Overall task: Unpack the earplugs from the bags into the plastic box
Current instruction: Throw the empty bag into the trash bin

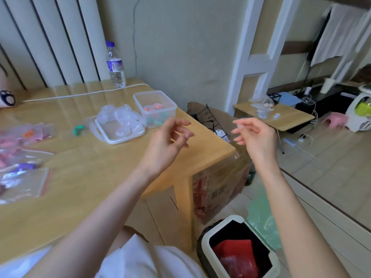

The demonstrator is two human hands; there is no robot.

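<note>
The left hand (pixel 166 141) and right hand (pixel 255 135) are hovering loosely curled, seemingly empty, probably needing a clear red-edged zip bag (pixel 24 183) next for the transparent rectangular plastic box (pixel 154 93).

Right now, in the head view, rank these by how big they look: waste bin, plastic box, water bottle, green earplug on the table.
1. waste bin, though it sits nearest the camera, which inflates it.
2. plastic box and water bottle: too close to rank; the box is wider, the bottle taller.
3. green earplug, clearly smallest.
</note>
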